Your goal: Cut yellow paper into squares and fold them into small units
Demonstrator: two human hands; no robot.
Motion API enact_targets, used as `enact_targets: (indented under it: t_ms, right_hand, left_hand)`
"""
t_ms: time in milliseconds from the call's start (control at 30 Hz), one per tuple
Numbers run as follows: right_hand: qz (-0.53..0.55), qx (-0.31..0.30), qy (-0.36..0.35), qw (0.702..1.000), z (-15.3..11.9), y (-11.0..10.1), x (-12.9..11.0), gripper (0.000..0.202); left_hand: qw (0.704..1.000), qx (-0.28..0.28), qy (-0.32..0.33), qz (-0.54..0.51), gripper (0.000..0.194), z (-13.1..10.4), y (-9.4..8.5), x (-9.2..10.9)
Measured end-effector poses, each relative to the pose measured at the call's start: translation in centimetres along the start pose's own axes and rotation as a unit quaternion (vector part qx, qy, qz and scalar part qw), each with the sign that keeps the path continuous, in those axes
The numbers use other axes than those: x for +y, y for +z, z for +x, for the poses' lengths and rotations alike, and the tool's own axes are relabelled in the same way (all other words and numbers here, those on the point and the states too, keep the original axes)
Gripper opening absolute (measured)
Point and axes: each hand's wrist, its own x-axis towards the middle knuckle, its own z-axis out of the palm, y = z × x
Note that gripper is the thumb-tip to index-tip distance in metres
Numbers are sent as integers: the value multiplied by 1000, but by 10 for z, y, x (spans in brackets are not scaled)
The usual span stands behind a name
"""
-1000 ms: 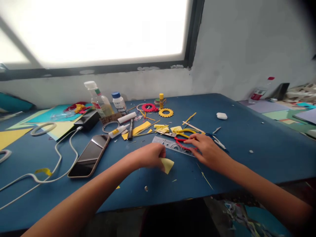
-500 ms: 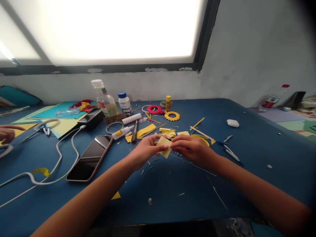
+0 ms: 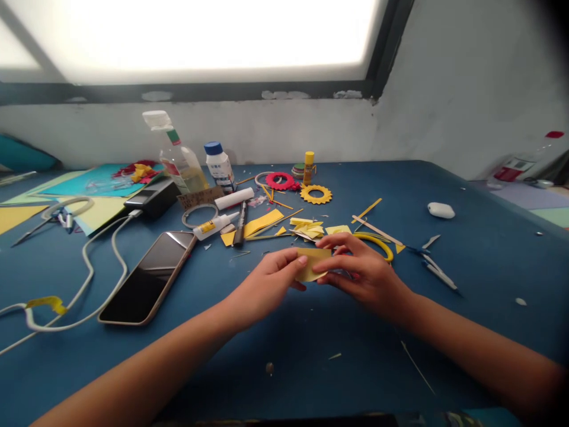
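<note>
A small yellow paper piece (image 3: pixel 313 264) is held over the blue table between both hands. My left hand (image 3: pixel 273 279) pinches its left side, thumb on top. My right hand (image 3: pixel 360 267) grips its right side between thumb and fingers. Just behind the hands lie a pile of yellow paper strips (image 3: pixel 306 228) and a yellow ring (image 3: pixel 377 244), partly hidden by my right hand. Farther back are a yellow scalloped ring (image 3: pixel 316 194), a red scalloped ring (image 3: pixel 280 181) and a yellow glue stick (image 3: pixel 309 168).
A phone (image 3: pixel 149 279) and white cables lie at the left. Behind them stand a clear bottle (image 3: pixel 182 166) and a blue-capped white bottle (image 3: pixel 219 169). Scissors (image 3: pixel 438 270) and a white case (image 3: pixel 441 210) lie at the right.
The yellow paper has turned from a diamond position to nearly level and looks slightly curved. The view has shifted, and the other person's hand at the left has gone out of sight.
</note>
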Motion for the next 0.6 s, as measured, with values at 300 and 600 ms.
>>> enact_targets:
  t_ms: [300,600]
  right_hand:
    - [119,4,206,971,3,1,-12,28]
    - [203,-5,261,944,5,5,-16,13]
  left_hand:
    - [991,-124,-35,41,26,-8,3,3]
    - [993,-114,-10,40,18,-8,7,0]
